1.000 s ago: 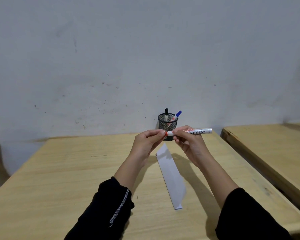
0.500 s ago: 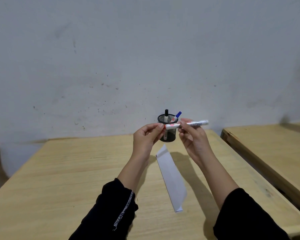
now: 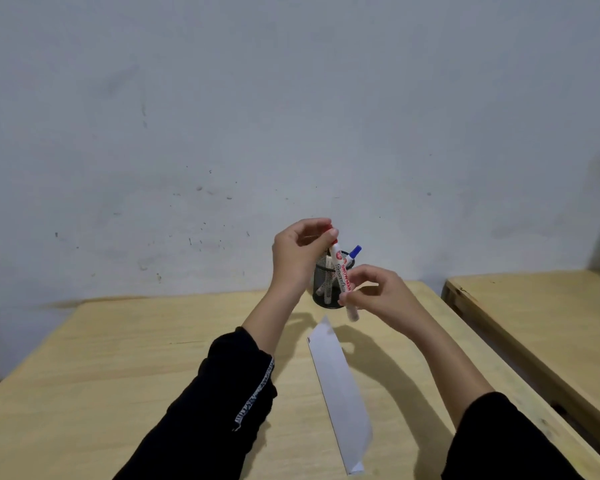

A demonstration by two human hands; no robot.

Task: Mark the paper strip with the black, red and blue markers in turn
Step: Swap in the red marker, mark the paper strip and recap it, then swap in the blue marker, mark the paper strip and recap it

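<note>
The red marker (image 3: 342,277) stands almost upright in the air above the table, red cap end on top. My left hand (image 3: 300,254) pinches its red cap at the top. My right hand (image 3: 378,296) grips the white barrel lower down. Behind them a black mesh pen cup (image 3: 326,289) holds the blue marker (image 3: 354,252); the black marker is hidden by my left hand. The white paper strip (image 3: 340,386) lies flat on the wooden table (image 3: 118,375), running from near the cup toward me, with small dark marks at its far left edge.
A grey wall rises right behind the table. A second wooden table (image 3: 551,327) stands to the right across a narrow gap. My black sleeves cover the lower part of the view.
The red marker has swung from lying level to nearly upright. My left hand rose with the cap end and my right hand dropped lower on the barrel.
</note>
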